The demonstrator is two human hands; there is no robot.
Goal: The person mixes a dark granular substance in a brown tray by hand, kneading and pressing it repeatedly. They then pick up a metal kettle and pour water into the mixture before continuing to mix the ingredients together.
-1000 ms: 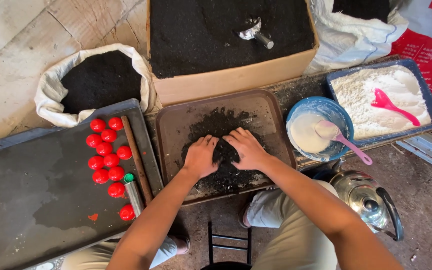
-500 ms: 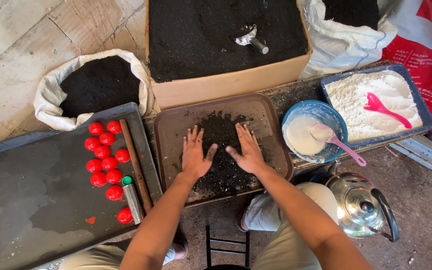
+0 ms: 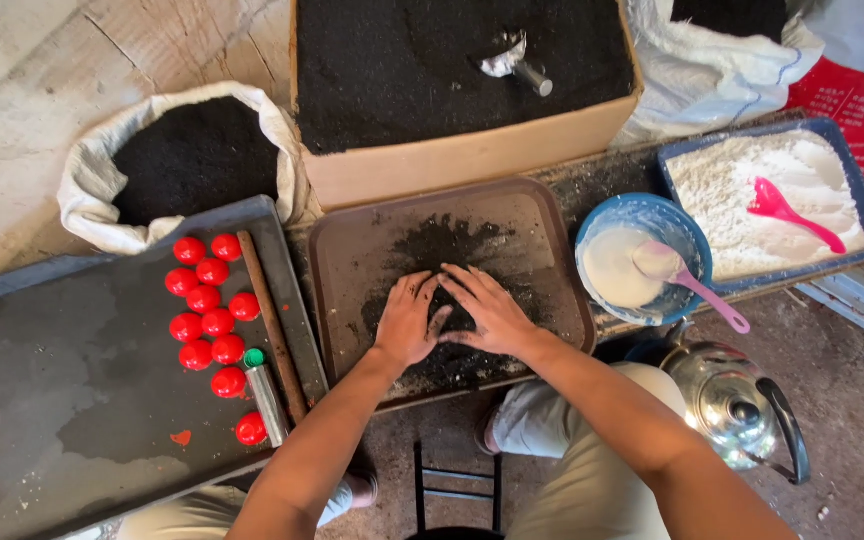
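Observation:
A brown tray [image 3: 352, 250] in front of me carries a heap of black powder [image 3: 442, 245]. My left hand [image 3: 407, 320] and my right hand [image 3: 487, 310] lie side by side on the near part of the heap, palms down, fingers spread and dusted black. Neither hand grips anything. To the right of the tray stands a blue bowl [image 3: 687, 235] of white paste with a pink spoon [image 3: 692, 285] in it.
Several red balls [image 3: 212, 310], a metal tube with a green cap [image 3: 264, 395] and a brown stick [image 3: 272, 325] lie on a dark board [image 3: 72, 420] at left. Behind are a sack of black powder [image 3: 187, 160], a cardboard box of it with a scoop [image 3: 517, 62], a blue tray of white powder [image 3: 742, 190], and a kettle [image 3: 737, 400].
My hands spread wide and flat over the powder half a second ago, and have since drawn back together toward the near edge of the heap.

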